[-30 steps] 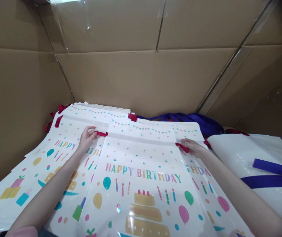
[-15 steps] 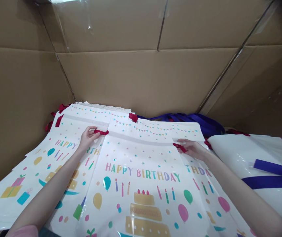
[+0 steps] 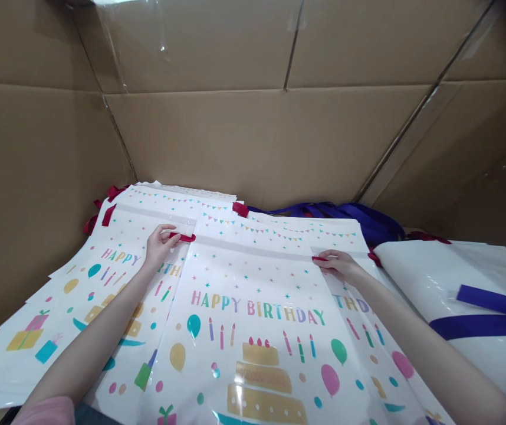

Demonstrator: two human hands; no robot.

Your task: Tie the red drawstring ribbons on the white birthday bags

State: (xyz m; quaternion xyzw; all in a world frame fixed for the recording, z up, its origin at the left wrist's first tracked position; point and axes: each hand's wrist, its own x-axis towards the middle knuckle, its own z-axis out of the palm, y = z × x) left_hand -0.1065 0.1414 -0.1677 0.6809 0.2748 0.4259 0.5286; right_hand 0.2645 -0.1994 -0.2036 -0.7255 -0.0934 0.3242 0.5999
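A glossy white birthday bag or sheet (image 3: 257, 277), printed with "HAPPY BIRTHDAY", candles, balloons and a tiered cake, lies face up in front of me. A red ribbon (image 3: 186, 238) sticks out at its upper left edge, pinched between the thumb and fingers of my left hand (image 3: 159, 245). At the upper right edge, my right hand (image 3: 340, 265) pinches another red ribbon (image 3: 319, 258), most of it hidden by the fingers. Similar printed pieces (image 3: 115, 236) lie fanned out beneath my left arm, and more show under my right arm.
Tall cardboard walls (image 3: 226, 136) enclose the back and sides. Purple ribbons (image 3: 345, 215) lie behind the printed pieces. On the right rests a white glossy stack (image 3: 443, 265) with a purple ribbon band (image 3: 483, 326) across it. Red ribbon ends (image 3: 89, 224) hang at the far left.
My right hand has turned slightly and covers more of its red ribbon, which shows shorter now. My left hand keeps its pinch. The whole view has shifted a little.
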